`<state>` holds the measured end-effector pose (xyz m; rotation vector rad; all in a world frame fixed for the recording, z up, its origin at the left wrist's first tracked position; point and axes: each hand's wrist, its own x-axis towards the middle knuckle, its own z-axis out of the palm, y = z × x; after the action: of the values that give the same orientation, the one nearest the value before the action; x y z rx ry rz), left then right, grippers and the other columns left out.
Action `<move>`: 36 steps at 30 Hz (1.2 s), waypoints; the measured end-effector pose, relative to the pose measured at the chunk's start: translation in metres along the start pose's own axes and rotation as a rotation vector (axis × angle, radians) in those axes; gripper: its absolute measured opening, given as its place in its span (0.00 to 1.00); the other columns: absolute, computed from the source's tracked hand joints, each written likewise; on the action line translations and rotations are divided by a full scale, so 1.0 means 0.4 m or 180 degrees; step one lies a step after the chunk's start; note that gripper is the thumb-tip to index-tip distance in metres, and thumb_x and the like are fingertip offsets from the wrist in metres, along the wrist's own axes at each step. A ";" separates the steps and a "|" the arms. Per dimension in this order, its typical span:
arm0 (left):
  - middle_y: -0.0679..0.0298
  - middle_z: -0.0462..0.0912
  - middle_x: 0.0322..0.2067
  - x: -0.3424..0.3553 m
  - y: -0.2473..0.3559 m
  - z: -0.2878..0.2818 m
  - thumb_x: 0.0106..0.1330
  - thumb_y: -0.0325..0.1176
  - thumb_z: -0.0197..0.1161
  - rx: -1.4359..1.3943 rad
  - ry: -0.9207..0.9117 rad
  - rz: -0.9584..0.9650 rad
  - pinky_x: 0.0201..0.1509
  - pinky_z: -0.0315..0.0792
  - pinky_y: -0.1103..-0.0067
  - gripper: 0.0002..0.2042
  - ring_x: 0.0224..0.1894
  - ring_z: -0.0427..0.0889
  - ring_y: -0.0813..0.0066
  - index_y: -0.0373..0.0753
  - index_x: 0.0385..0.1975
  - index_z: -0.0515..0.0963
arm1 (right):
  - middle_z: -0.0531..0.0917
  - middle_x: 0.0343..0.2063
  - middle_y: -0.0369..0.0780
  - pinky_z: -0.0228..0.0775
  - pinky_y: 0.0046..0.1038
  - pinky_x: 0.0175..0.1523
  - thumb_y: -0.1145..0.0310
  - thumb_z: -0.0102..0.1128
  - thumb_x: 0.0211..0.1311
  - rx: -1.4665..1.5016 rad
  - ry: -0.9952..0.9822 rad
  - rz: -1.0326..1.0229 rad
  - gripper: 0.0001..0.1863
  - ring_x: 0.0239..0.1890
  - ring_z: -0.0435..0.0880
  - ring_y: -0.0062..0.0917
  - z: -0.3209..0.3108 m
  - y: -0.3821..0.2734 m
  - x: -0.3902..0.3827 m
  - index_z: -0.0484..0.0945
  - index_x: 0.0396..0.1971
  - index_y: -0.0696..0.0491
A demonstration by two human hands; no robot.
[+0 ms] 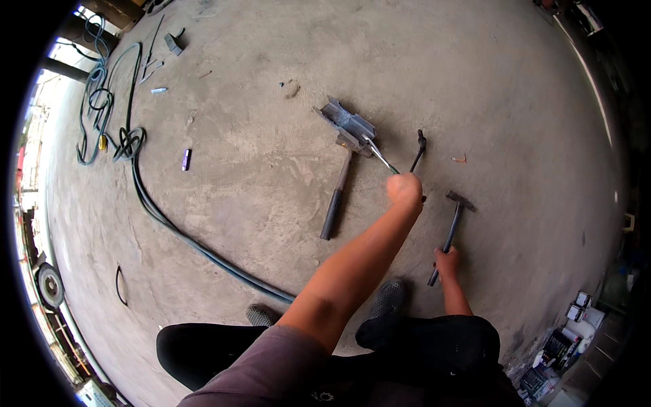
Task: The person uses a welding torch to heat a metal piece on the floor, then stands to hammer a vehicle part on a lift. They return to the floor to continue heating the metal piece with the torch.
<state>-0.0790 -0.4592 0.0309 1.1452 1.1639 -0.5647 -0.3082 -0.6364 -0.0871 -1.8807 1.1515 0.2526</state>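
Observation:
My left hand (405, 189) is wrapped round a pair of pliers (381, 154) with silver jaws. The jaws meet the near end of a bent grey metal channel piece (346, 123). That piece appears to rest on the head of a large hammer (336, 197), which lies on the floor with its dark grip toward me. My right hand (447, 262) is closed round the handle of a smaller hammer (461, 201), its head pointing away from me. Just beyond my left hand lies a thin black tool (420, 144), partly hidden, whose kind I cannot make out.
Dark hoses (203, 251) run from a tangled coil at the far left toward my feet. A purple box (186, 160), a metal offcut (173, 45) and a curved black strip (121, 285) lie on the concrete floor (237, 136). Boxes and bottles (563, 339) stand at the right edge.

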 end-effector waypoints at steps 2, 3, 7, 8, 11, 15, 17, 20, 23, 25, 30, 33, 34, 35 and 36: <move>0.49 0.76 0.35 0.015 0.015 0.062 0.71 0.32 0.53 -0.0384 -0.0176 -0.0033 0.26 0.77 0.61 0.11 0.27 0.77 0.59 0.28 0.44 0.71 | 0.78 0.21 0.42 0.70 0.34 0.21 0.71 0.64 0.61 0.0090 -0.0043 -0.0033 0.11 0.16 0.78 0.28 0.004 0.024 0.024 0.71 0.32 0.60; 0.49 0.76 0.34 0.035 0.015 0.095 0.71 0.31 0.52 -0.0509 -0.0310 -0.0031 0.27 0.78 0.60 0.11 0.27 0.77 0.58 0.28 0.44 0.71 | 0.78 0.21 0.42 0.71 0.34 0.21 0.71 0.64 0.60 0.0152 -0.0064 0.0000 0.11 0.16 0.78 0.28 0.006 0.038 0.025 0.72 0.32 0.61; 0.51 0.73 0.31 0.124 0.041 0.168 0.73 0.28 0.50 -0.1094 -0.1193 0.0006 0.29 0.80 0.56 0.08 0.26 0.78 0.54 0.29 0.42 0.68 | 0.78 0.21 0.41 0.73 0.33 0.20 0.70 0.63 0.60 0.0153 -0.0156 -0.0021 0.11 0.16 0.79 0.28 0.021 0.048 0.018 0.73 0.32 0.61; 0.50 0.74 0.31 0.152 0.058 0.178 0.72 0.27 0.49 -0.1188 -0.1519 -0.0040 0.28 0.80 0.55 0.08 0.25 0.79 0.52 0.28 0.43 0.66 | 0.78 0.22 0.41 0.73 0.32 0.20 0.70 0.63 0.60 0.0212 -0.0194 0.0000 0.10 0.17 0.79 0.27 0.018 0.042 0.016 0.73 0.33 0.61; 0.45 0.76 0.36 0.275 0.107 0.160 0.72 0.27 0.49 -0.1298 -0.2241 -0.0278 0.39 0.80 0.51 0.08 0.33 0.81 0.46 0.27 0.44 0.66 | 0.79 0.23 0.41 0.73 0.31 0.20 0.71 0.64 0.60 0.0338 -0.0340 -0.0047 0.10 0.17 0.79 0.26 0.022 0.025 0.017 0.74 0.33 0.60; 0.45 0.79 0.45 0.294 0.083 0.124 0.74 0.30 0.50 -0.0107 -0.2219 -0.0285 0.56 0.77 0.53 0.13 0.48 0.81 0.49 0.27 0.51 0.69 | 0.79 0.21 0.41 0.73 0.32 0.22 0.69 0.63 0.61 0.0314 -0.0306 -0.0011 0.11 0.16 0.79 0.27 -0.014 0.043 0.008 0.73 0.32 0.61; 0.45 0.79 0.46 0.292 0.066 0.107 0.74 0.30 0.51 0.0153 -0.2513 -0.0244 0.56 0.77 0.52 0.12 0.50 0.81 0.50 0.28 0.50 0.70 | 0.79 0.21 0.41 0.73 0.32 0.23 0.69 0.62 0.62 0.0232 -0.0300 -0.0043 0.10 0.16 0.80 0.27 -0.006 0.038 0.013 0.72 0.32 0.60; 0.47 0.81 0.43 0.264 0.076 0.097 0.73 0.29 0.53 0.0337 -0.2661 -0.0181 0.54 0.78 0.52 0.11 0.48 0.83 0.50 0.29 0.49 0.70 | 0.78 0.20 0.40 0.72 0.34 0.23 0.69 0.62 0.62 -0.0011 -0.0282 -0.0090 0.10 0.16 0.79 0.27 -0.014 0.039 0.008 0.72 0.32 0.59; 0.48 0.83 0.45 0.149 0.120 0.030 0.68 0.22 0.52 0.0995 -0.2313 0.0485 0.47 0.82 0.55 0.11 0.45 0.85 0.52 0.29 0.48 0.71 | 0.76 0.19 0.38 0.71 0.33 0.22 0.70 0.62 0.62 0.0037 -0.0283 0.0002 0.09 0.15 0.77 0.25 -0.043 0.028 0.004 0.72 0.31 0.58; 0.53 0.84 0.46 0.159 0.146 -0.078 0.64 0.23 0.55 0.1835 -0.2082 0.1110 0.42 0.81 0.65 0.14 0.45 0.86 0.60 0.33 0.50 0.73 | 0.74 0.19 0.35 0.70 0.31 0.20 0.71 0.62 0.62 0.0353 -0.0388 0.0080 0.08 0.15 0.74 0.22 -0.057 0.042 0.018 0.72 0.29 0.57; 0.33 0.81 0.42 0.299 0.357 -0.384 0.63 0.24 0.47 0.4368 -0.0203 0.3165 0.53 0.74 0.55 0.13 0.50 0.79 0.33 0.26 0.42 0.77 | 0.73 0.18 0.35 0.70 0.29 0.21 0.69 0.63 0.63 0.0405 -0.0611 0.0144 0.10 0.15 0.73 0.21 -0.054 0.012 0.021 0.71 0.29 0.56; 0.45 0.81 0.51 0.258 0.481 -0.391 0.70 0.28 0.49 0.5943 0.1051 0.3412 0.58 0.73 0.53 0.13 0.56 0.80 0.47 0.33 0.47 0.78 | 0.72 0.19 0.34 0.69 0.29 0.20 0.68 0.63 0.63 0.0331 -0.0435 0.0178 0.11 0.16 0.73 0.21 -0.072 0.051 0.025 0.70 0.29 0.56; 0.51 0.79 0.56 0.254 0.519 -0.397 0.72 0.32 0.50 0.6295 0.1417 0.3321 0.58 0.72 0.52 0.14 0.59 0.79 0.52 0.34 0.51 0.76 | 0.72 0.20 0.35 0.69 0.29 0.19 0.68 0.63 0.63 0.0337 -0.0458 0.0170 0.11 0.16 0.73 0.21 -0.072 0.052 0.026 0.70 0.29 0.56; 0.54 0.80 0.54 0.274 0.546 -0.416 0.73 0.33 0.49 0.6451 0.1704 0.3612 0.58 0.71 0.52 0.15 0.58 0.79 0.56 0.34 0.54 0.75 | 0.72 0.20 0.35 0.69 0.29 0.19 0.68 0.63 0.63 0.0344 -0.0480 0.0162 0.11 0.16 0.74 0.21 -0.071 0.052 0.027 0.70 0.29 0.56; 0.55 0.79 0.54 0.283 0.560 -0.416 0.73 0.32 0.49 0.6625 0.1936 0.3694 0.58 0.71 0.52 0.15 0.58 0.79 0.57 0.34 0.55 0.74 | 0.73 0.20 0.35 0.69 0.29 0.19 0.68 0.63 0.63 0.0352 -0.0497 0.0159 0.12 0.16 0.74 0.21 -0.069 0.053 0.029 0.70 0.29 0.56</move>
<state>0.0799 -0.2033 0.0222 3.4994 -0.3581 -0.3073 -0.3259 -0.6684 -0.0899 -1.7063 1.0852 0.3502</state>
